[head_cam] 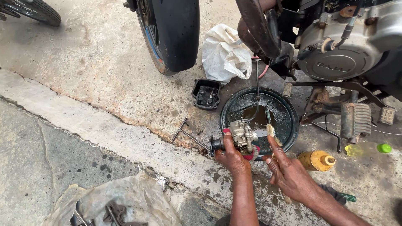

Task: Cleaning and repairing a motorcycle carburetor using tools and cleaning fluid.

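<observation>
Over the round pan, left hand grips a half-hidden carburettor; right hand pinches a partly hidden brush.

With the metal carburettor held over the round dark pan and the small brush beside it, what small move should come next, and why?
Probably bring the small brush in the right hand onto the grey metal carburettor, which the left hand holds over the round dark pan. The bristles sit just beside its body, apart from it.

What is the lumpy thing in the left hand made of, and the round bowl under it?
The carburetor in the left hand looks like cast metal: dull grey, with brassy fittings. The round basin looks like dark plastic or painted metal, glossy and wet; which one is hard to tell.
</observation>
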